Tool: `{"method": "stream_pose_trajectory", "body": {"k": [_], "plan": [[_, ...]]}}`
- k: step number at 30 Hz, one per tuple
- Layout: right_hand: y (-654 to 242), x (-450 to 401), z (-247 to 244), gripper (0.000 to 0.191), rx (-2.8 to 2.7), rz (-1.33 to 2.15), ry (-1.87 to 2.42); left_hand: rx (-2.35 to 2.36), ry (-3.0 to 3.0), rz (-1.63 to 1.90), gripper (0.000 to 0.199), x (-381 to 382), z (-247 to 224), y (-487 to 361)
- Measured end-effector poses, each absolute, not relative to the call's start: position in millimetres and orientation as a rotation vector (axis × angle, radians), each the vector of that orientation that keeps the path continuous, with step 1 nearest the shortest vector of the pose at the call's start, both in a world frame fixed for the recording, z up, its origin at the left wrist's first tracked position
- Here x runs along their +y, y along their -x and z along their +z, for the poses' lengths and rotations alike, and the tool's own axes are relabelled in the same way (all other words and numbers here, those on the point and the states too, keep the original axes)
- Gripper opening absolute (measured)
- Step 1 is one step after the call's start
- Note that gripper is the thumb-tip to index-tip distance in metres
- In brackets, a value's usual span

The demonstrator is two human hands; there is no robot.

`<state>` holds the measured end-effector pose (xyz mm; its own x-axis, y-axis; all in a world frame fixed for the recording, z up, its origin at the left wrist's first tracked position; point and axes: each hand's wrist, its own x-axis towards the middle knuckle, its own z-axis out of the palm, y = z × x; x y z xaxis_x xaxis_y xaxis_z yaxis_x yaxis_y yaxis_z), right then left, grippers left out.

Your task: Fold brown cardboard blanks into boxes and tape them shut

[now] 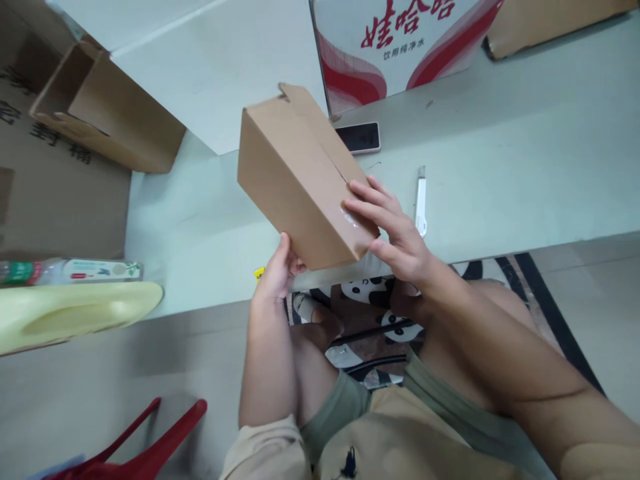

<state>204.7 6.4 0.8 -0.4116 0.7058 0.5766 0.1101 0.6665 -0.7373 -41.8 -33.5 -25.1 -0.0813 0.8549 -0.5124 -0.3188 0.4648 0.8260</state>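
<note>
A brown cardboard box (300, 180) is held tilted above the front part of the pale table (200, 227). My left hand (281, 270) grips its lower left edge, thumb on the side face and the other fingers partly hidden beneath. My right hand (393, 227) rests on the right end of the box, its fingers spread over the top face beside a small shiny patch, with the thumb near the lower corner. The top flaps meet along a seam, and one flap edge sticks up slightly at the far end.
A white cutter (421, 203) lies right of the box, and a dark phone (360, 137) lies behind it. Farther back stands a white and red carton (405, 50). An open cardboard box (120, 107), a bottle (25, 272) and a yellow-green object (80, 310) are at left. A red chair (150, 447) stands below.
</note>
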Motion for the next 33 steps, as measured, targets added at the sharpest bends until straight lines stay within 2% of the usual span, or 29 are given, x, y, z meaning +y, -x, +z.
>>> {"method": "stream_pose_trajectory", "body": {"k": [7,11,13,16,19,21,24,27,33], "plan": [[-205,5,4,0.053,-1.853,0.733,0.738,1.227,-0.572,0.947,0.05,-39,-21,24],[-203,6,5,0.043,-1.84,0.689,0.756,1.381,-0.798,0.987,0.05,-37,-27,26],[-202,6,6,0.035,-1.864,0.645,0.756,1.536,-0.925,1.127,0.051,-32,-33,34],[-200,2,9,0.032,-1.95,0.601,0.746,1.716,-1.142,1.465,0.069,-24,-38,52],[-198,-8,12,0.034,-2.046,0.579,0.693,1.661,-1.455,1.764,0.066,-23,-30,61],[-196,-16,12,0.035,-2.091,0.552,0.63,1.58,-1.683,1.837,0.064,-27,-19,58],[-195,-27,13,0.034,-2.107,0.519,0.506,1.588,-1.897,1.646,0.061,-34,-8,43],[-204,-30,17,0.032,-2.048,0.525,0.491,1.542,-1.855,1.554,0.056,-32,-12,34],[-240,-20,29,0.02,-1.869,0.372,1.053,1.603,-1.782,1.627,0.065,-24,-27,36]]}}
